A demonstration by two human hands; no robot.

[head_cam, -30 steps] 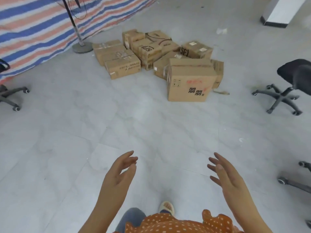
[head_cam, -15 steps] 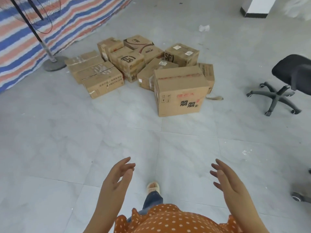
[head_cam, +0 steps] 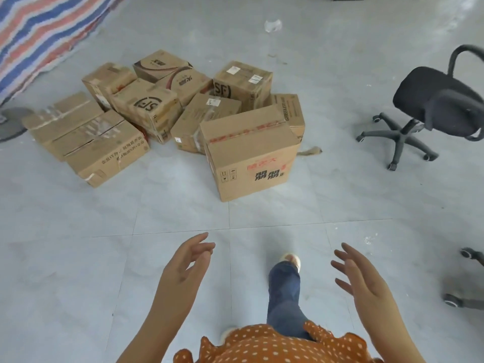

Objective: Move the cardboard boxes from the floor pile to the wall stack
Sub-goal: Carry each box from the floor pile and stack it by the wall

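A pile of several brown cardboard boxes lies on the grey tiled floor ahead. The nearest is a tall box with red tape and black print (head_cam: 251, 155). Behind it sit a box marked SF (head_cam: 242, 83), a box with a round SF logo (head_cam: 148, 107) and flat taped boxes (head_cam: 86, 137) at the left. My left hand (head_cam: 187, 265) and my right hand (head_cam: 360, 276) are held out in front of me, fingers relaxed, both empty and well short of the boxes. No wall stack is in view.
A black office chair (head_cam: 440, 100) stands at the right, and another chair's wheeled base (head_cam: 468, 279) shows at the right edge. A striped tarp (head_cam: 44, 30) hangs at the far left above a round fan base (head_cam: 13, 123). My leg (head_cam: 284, 292) steps forward.
I have walked closer to the pile, so the boxes look larger and lower in view. My right foot has stepped forward. Both hands stay open and empty.
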